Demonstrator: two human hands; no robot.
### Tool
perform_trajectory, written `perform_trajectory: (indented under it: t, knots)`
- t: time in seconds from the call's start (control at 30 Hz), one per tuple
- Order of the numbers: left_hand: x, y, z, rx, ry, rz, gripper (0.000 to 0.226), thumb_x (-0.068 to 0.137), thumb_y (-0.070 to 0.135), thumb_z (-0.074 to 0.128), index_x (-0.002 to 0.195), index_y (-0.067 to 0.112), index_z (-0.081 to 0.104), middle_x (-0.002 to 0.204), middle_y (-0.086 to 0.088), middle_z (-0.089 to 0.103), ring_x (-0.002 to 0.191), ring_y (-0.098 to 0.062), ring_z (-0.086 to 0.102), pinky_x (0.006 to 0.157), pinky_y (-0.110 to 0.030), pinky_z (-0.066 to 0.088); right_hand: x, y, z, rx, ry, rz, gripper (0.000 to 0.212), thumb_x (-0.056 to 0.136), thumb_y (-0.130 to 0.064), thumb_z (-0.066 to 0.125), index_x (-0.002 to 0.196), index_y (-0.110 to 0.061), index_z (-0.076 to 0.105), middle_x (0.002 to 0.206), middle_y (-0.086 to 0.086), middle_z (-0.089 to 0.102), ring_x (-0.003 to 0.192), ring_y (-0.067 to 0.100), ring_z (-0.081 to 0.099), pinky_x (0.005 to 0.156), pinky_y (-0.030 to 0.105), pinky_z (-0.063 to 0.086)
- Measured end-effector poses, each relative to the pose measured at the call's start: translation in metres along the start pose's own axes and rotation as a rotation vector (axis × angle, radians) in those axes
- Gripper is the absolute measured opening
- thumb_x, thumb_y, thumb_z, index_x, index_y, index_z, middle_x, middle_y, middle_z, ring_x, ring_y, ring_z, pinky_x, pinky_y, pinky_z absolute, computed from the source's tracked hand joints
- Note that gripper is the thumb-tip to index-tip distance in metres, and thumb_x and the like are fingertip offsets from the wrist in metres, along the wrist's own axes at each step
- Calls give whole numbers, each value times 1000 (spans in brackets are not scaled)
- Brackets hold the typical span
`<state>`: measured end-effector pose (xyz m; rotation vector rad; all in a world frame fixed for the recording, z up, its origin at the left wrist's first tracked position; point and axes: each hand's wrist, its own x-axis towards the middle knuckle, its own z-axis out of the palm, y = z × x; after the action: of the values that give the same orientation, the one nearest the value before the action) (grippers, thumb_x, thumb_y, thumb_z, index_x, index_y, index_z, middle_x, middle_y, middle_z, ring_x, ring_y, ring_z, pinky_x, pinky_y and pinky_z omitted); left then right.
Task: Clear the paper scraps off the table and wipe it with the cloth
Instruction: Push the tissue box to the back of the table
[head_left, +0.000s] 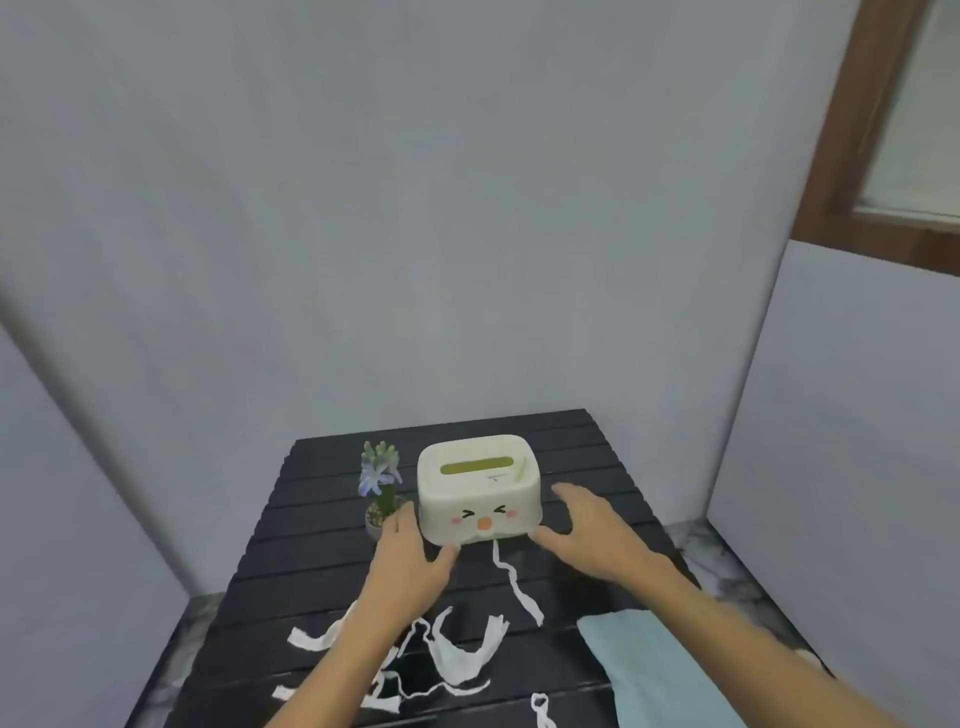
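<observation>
Several white paper scraps (460, 657) lie strewn over the near part of the black slatted table (311, 561). One long strip (514, 582) runs out from under a cream tissue box (478, 488) with a cartoon face. A folded light-blue cloth (654, 670) rests at the table's near right. My left hand (410, 561) is at the box's left front corner and my right hand (592, 535) at its right side. Both have fingers spread and touch the box or come very near it. Neither hand holds anything.
A small potted plant (382, 488) with pale blue flowers stands just left of the box, close behind my left hand. Grey walls enclose the table at the back and sides. A wooden window frame (852, 130) is at the upper right.
</observation>
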<state>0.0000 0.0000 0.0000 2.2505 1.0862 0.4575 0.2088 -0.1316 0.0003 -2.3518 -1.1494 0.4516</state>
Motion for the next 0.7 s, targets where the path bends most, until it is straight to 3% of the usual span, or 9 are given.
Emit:
perform_trajectory:
  t: [0.1,0.17,0.23,0.37,0.53,0.7]
  knots:
    - [15,-8,13,-52,67,12,59,87,39,65,135,14,44,129,-6,54,116,-22,51,94,-32,46,15,3,10,142,9,-14,86,79,-62,67,148,-23,35,153,-2,40,136,18,42,108,40,39]
    - [22,-10,21,-96,87,12,46,87,37,66,125,17,52,116,-1,59,106,-17,55,84,-27,45,21,3,18,248,9,-50,68,79,-57,70,135,-25,48,137,-4,55,119,12,53,94,27,47]
    - [26,-11,30,-134,123,5,40,88,34,67,122,17,54,110,1,61,102,-16,57,80,-24,44,25,3,25,326,36,-66,54,81,-49,73,126,-28,53,126,-7,60,108,8,57,80,18,45]
    - [34,-11,41,-151,180,1,43,88,30,67,126,16,52,114,-2,60,100,-16,56,81,-26,46,34,9,36,398,108,-80,54,80,-45,76,126,-29,53,122,-9,60,106,8,59,83,18,46]
    - [46,-2,51,-160,214,6,54,90,44,64,132,13,51,120,-3,62,104,-17,59,87,-33,53,46,23,31,430,180,-60,53,81,-44,76,126,-25,55,119,-8,61,106,9,60,88,22,50]
    - [62,9,63,-175,200,26,61,89,49,64,136,13,48,125,-3,62,111,-18,59,93,-40,55,59,38,19,452,217,-41,46,81,-41,77,120,-29,55,114,-11,62,101,8,61,73,12,45]
